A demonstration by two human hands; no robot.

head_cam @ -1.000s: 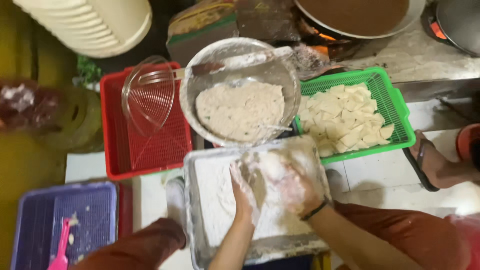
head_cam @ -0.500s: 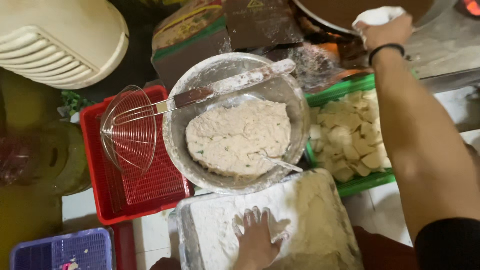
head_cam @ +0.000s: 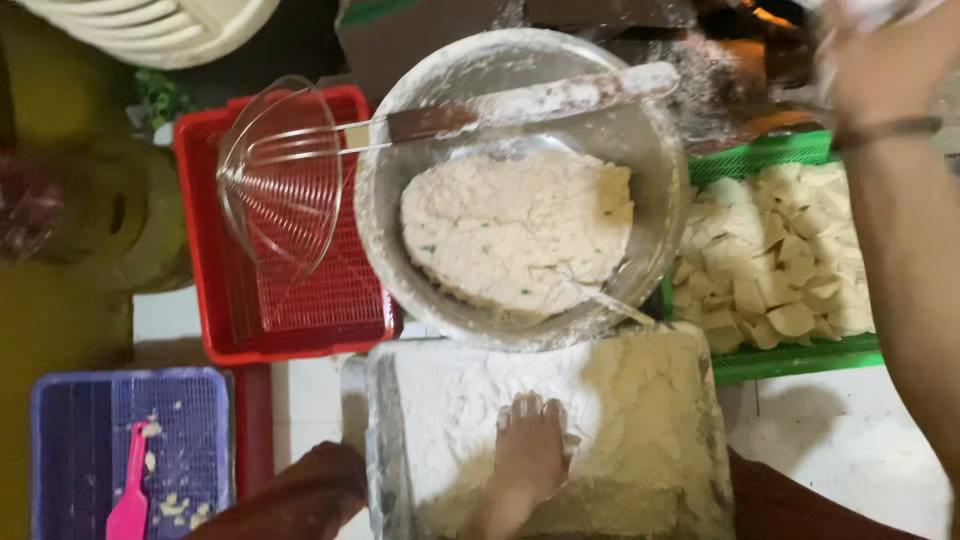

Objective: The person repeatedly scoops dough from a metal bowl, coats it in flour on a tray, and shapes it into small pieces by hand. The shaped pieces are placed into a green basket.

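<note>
- Head view: left hand [head_cam: 530,455] rests flat, fingers spread, holding nothing, in the flour tray [head_cam: 400,440].
- Right hand [head_cam: 868,60] is raised, blurred; grip unclear.
- Keep the tray steady, I'd judge, pressing lightly.

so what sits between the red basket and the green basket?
The metal bowl of batter, with the wire skimmer's handle across its rim, fills the stretch between red basket and green basket; head view.

You are working in a food-preparation kitchen, set low to the tiled floor: a metal bowl [head_cam: 520,190] of batter, a floured tray [head_cam: 550,440], a wire skimmer [head_cam: 280,175], and plastic baskets, the green basket [head_cam: 800,350] holding cut pieces.
</note>
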